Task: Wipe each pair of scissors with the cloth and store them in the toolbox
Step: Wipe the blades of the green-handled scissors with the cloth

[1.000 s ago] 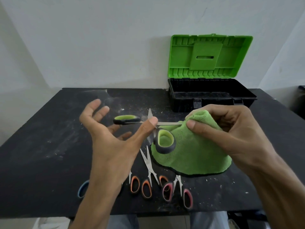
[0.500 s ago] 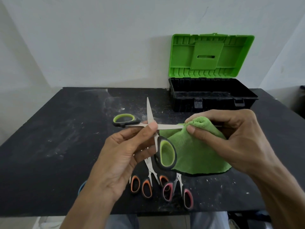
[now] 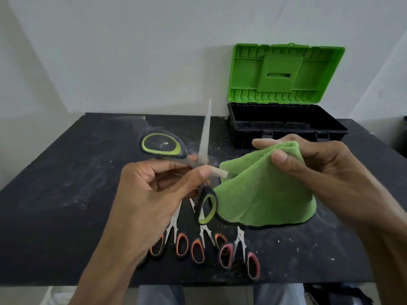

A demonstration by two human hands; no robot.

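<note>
Both hands closed: left (image 3: 154, 190) on open scissors (image 3: 199, 164) (blades splayed), right (image 3: 326, 168) pinching cloth (image 3: 264, 194) alongside.

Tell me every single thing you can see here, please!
Big scissors: one, black and lime-green handles, blades spread open, held above the table.
Cloth: one, green, wrapped over one blade.
Small scissors: at least three on the table's near edge, two orange-handled, one pink-handled.
Toolbox: one, black tray, green lid open, far right of table.
Table: one, black, dusty.
Left hand: holds the big scissors.
Right hand: pinches the cloth.
</note>
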